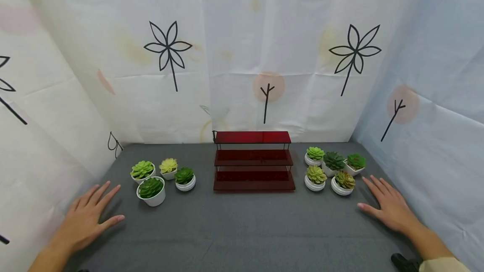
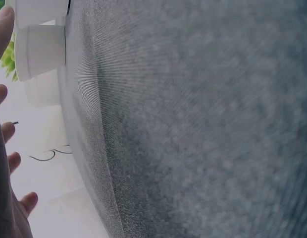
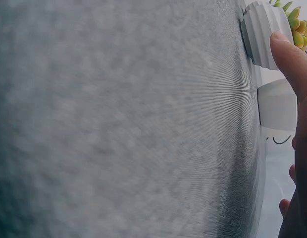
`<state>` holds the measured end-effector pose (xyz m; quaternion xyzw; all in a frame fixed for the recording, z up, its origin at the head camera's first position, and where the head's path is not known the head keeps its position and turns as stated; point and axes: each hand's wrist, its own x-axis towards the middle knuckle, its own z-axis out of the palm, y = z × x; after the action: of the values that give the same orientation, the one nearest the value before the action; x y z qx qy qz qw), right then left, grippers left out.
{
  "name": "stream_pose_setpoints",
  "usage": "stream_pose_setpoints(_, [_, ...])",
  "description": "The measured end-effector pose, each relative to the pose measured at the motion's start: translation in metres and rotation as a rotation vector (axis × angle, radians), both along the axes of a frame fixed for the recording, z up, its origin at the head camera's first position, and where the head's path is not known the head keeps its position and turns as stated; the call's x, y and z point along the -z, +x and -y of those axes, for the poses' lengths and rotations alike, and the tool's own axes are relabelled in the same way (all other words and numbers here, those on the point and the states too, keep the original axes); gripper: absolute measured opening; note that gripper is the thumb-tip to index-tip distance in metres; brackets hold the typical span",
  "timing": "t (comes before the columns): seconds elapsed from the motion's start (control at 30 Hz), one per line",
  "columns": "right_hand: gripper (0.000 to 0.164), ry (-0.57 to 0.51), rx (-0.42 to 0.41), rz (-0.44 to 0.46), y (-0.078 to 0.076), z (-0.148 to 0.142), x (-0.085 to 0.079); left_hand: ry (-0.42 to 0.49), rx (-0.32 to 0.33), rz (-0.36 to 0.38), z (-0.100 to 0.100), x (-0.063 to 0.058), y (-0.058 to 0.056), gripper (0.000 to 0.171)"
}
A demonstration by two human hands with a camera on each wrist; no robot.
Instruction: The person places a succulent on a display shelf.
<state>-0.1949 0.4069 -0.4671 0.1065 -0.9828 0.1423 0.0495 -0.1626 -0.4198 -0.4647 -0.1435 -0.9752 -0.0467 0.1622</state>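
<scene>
My left hand (image 1: 85, 217) is spread with straight fingers at the table's left side, holding nothing. Nearest to it is a white pot with a dark green succulent (image 1: 151, 191), beside a light green succulent (image 1: 142, 170). A yellow-green succulent (image 1: 168, 168) and a small green one (image 1: 185, 179) stand just right of these. On the right side my right hand (image 1: 391, 207) lies flat with fingers apart, also without anything in it. Close to its fingertips are a reddish-green succulent (image 1: 343, 182) and a green one in a white pot (image 1: 355, 163).
A dark red three-tier shelf (image 1: 254, 181) stands at the back middle of the grey table (image 1: 242, 230). Left of the right-hand group are more succulents, among them a yellow-green one (image 1: 315, 178). Patterned white cloth (image 1: 234, 53) walls the back and both sides.
</scene>
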Motion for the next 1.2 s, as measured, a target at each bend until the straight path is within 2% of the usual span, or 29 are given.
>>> stream_pose_setpoints(0.23, [0.084, -0.095, 0.002, -0.068, 0.007, 0.002, 0.002, 0.097, 0.023, -0.088, -0.009, -0.006, 0.002, 0.091])
stream_pose_setpoints(0.47, [0.078, -0.271, 0.028, -0.112, 0.02, 0.012, 0.005, 0.223, 0.024, -0.085, -0.023, -0.011, 0.01, 0.09])
stream_pose_setpoints(0.57, [0.077, -0.339, 0.08, -0.089, 0.022, 0.017, 0.003, 0.253, 0.013, -0.099, -0.029, -0.011, 0.012, 0.091])
stream_pose_setpoints(0.73, [0.079, -0.54, 0.167, -0.034, 0.027, 0.03, 0.001, 0.337, 0.029, -0.133, -0.038, -0.011, 0.018, 0.091])
stream_pose_setpoints(0.9, [0.075, -0.72, 0.222, -0.084, 0.031, 0.044, 0.003, 0.44, 0.057, -0.154, -0.052, -0.017, 0.019, 0.089])
stream_pose_setpoints(1.03, [0.074, -0.793, 0.261, -0.09, 0.029, 0.052, 0.005, 0.515, 0.068, -0.157, -0.066, -0.019, 0.018, 0.089])
stream_pose_setpoints(1.2, [0.076, -0.841, 0.282, -0.058, 0.024, 0.058, 0.005, 0.589, 0.075, -0.154, -0.083, -0.017, 0.021, 0.09])
